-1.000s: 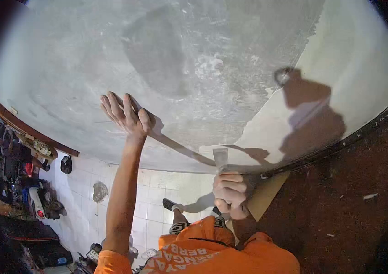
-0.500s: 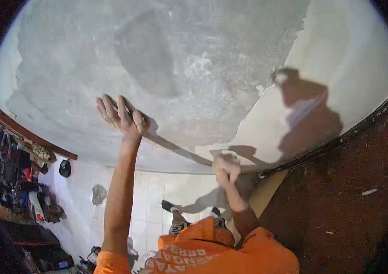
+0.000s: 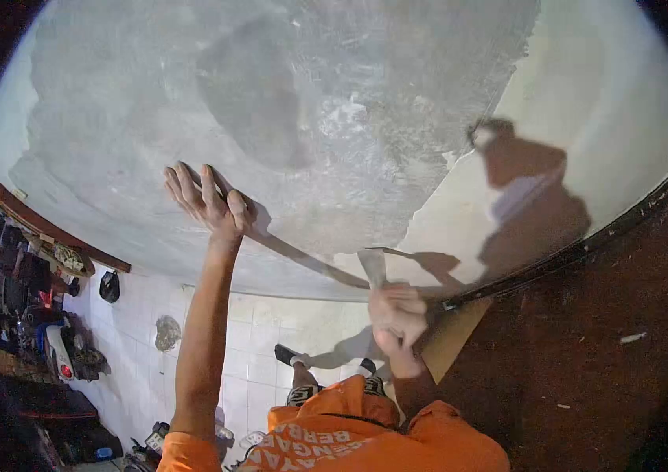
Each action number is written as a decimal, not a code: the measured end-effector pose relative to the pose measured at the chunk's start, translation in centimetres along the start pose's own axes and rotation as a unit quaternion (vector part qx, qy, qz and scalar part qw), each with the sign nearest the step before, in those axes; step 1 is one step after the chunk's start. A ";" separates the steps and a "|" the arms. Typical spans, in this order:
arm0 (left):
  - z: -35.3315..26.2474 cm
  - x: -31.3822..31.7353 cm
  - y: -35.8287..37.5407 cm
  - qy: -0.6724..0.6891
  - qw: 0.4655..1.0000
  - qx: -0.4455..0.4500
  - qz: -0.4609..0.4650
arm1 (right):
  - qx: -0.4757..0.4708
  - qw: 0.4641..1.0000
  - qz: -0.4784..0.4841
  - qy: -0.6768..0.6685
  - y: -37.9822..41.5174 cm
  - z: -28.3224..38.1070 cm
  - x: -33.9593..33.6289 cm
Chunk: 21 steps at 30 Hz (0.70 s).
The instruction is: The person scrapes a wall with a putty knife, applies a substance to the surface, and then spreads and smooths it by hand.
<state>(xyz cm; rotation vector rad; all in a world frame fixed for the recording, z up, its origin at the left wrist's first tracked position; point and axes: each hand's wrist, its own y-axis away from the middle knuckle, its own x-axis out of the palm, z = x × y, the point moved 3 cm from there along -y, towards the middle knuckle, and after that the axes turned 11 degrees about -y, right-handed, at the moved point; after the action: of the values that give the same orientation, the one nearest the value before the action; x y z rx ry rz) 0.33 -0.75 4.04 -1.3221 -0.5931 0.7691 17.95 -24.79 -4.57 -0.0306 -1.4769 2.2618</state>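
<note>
My left hand (image 3: 209, 203) lies against the grey wall (image 3: 145, 102) with its fingers spread, holding nothing. Lower and to the right, my right hand (image 3: 398, 316) is wrapped round a scraper (image 3: 373, 267), whose flat metal blade points up at the wall's lower part. The blade's edge is right at the boundary where cream paint (image 3: 460, 204) meets the bare grey patch. Its handle is hidden in my fist, which is slightly blurred.
A white tiled floor (image 3: 247, 354) lies below the wall, with a dark reddish-brown surface (image 3: 546, 346) at right. On the left are a parked motorbike (image 3: 58, 350), a black bag (image 3: 110, 287) and clutter. My shadow falls on the cream paint.
My right hand has moved down and slightly right, away from the wall, and the scraper's blade now shows clearly. My left hand stays in place on the wall.
</note>
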 end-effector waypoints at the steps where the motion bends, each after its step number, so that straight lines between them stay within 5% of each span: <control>1: 0.1 0.0 0.2 -0.003 1.000 0.000 0.007 | 0.034 0.999 -0.007 0.005 2.4 -1.5 -0.9; 3: -0.1 0.0 0.6 -0.002 1.000 -0.001 0.008 | 0.153 0.987 -0.036 0.018 7.6 -5.8 -2.9; 8: 0.1 -0.5 0.7 -0.004 1.000 0.002 0.022 | 0.195 0.976 -0.093 -0.001 9.9 -1.2 -2.1; 11: 0.2 -0.3 0.6 -0.008 1.000 -0.006 0.025 | -0.014 0.999 0.013 -0.034 1.2 1.9 0.1; 14: 0.0 -0.3 0.2 -0.009 1.000 0.002 0.025 | 0.187 0.982 -0.030 -0.017 7.7 -6.0 -2.4; 17: 0.0 0.1 0.4 -0.016 1.000 0.007 0.002 | 0.018 1.000 0.008 -0.014 2.0 0.2 0.1; 21: -0.5 -0.1 -0.2 -0.014 1.000 0.015 -0.003 | 0.048 0.997 0.033 0.049 3.1 -0.6 -0.5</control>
<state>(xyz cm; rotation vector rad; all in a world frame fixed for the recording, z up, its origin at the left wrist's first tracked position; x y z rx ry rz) 0.70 -1.19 4.18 -1.2835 -0.6049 0.7900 17.46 -25.47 -7.64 -0.1612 -1.3341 2.3466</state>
